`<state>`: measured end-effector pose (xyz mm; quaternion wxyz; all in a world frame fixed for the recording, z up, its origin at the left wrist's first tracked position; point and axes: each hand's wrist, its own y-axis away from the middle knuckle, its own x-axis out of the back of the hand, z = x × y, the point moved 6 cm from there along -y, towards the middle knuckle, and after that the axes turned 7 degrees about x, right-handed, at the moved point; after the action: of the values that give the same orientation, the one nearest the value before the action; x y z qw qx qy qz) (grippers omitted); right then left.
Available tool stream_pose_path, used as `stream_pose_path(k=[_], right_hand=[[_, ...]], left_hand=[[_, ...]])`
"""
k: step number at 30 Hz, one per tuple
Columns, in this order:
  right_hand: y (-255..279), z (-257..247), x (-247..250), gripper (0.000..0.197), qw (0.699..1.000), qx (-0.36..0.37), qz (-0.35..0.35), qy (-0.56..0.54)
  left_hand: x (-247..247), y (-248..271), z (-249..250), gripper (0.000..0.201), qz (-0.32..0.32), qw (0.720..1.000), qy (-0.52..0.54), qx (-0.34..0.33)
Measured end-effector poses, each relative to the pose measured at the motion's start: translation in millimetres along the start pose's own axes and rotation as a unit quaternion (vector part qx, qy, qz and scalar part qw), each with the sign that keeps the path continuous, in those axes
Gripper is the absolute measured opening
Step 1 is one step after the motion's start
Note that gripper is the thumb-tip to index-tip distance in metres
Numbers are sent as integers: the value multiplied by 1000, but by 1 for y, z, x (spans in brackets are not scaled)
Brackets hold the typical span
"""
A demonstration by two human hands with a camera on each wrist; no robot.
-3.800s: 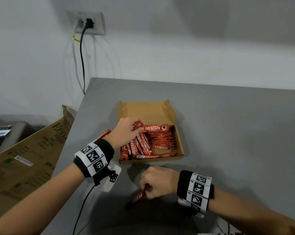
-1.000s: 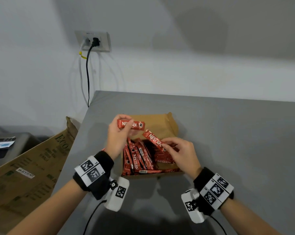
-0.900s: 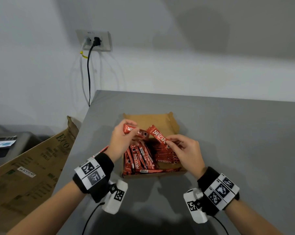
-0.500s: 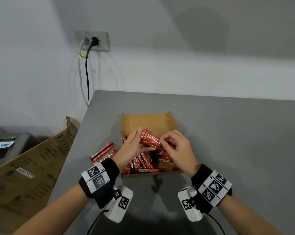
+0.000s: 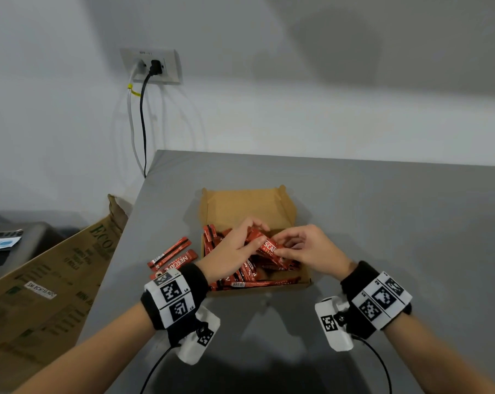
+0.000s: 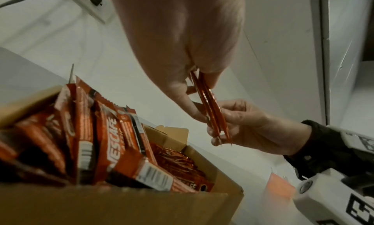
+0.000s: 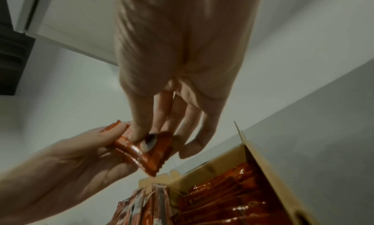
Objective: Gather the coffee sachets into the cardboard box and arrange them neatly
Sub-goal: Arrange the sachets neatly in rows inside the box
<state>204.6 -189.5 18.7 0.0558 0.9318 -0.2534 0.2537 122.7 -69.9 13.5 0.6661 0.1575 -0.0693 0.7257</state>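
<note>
An open cardboard box [image 5: 249, 204] sits on the grey table [image 5: 397, 237], part filled with red coffee sachets [image 5: 240, 274]; some stand on edge at its left, others lie flat at its right. Both hands hold a small stack of sachets [image 5: 269, 248] just above the box. My left hand [image 5: 254, 237] pinches one end, my right hand [image 5: 283, 247] the other. The left wrist view shows the stack [image 6: 212, 110] edge-on as two sachets pressed together. In the right wrist view the stack [image 7: 145, 151] hangs over the box wall [image 7: 269, 172]. Two loose sachets [image 5: 173, 255] lie left of the box.
The table's left edge runs close beside the loose sachets. Beyond it leans a large brown carton [image 5: 41, 280], next to a dark bin [image 5: 27, 240]. A wall socket [image 5: 152, 66] has cables hanging down behind the table corner. Bare tabletop spreads right of the box.
A second ago each hand held its own sachet above the box. The hands have come together and now hold the two sachets as one stack, slightly lower.
</note>
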Motion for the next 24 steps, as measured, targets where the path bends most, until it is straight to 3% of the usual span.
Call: stream_pose_path(k=[3, 6, 10, 18, 24], right_hand=[[3, 3, 1, 17, 999, -2, 1, 35], [5, 9, 2, 13, 993, 5, 33, 117], [7, 19, -1, 17, 976, 16, 36, 213], [8, 19, -16, 21, 916, 10, -55, 398], [11, 19, -15, 22, 911, -7, -83, 403]], left_hand=[[5, -5, 2, 22, 36, 995, -88, -38], [3, -7, 2, 15, 79, 986, -125, -71], [-1, -6, -9, 13, 99, 984, -142, -52], [-14, -5, -26, 39, 31, 967, -250, 34], [-15, -4, -29, 33, 10, 957, -287, 40]])
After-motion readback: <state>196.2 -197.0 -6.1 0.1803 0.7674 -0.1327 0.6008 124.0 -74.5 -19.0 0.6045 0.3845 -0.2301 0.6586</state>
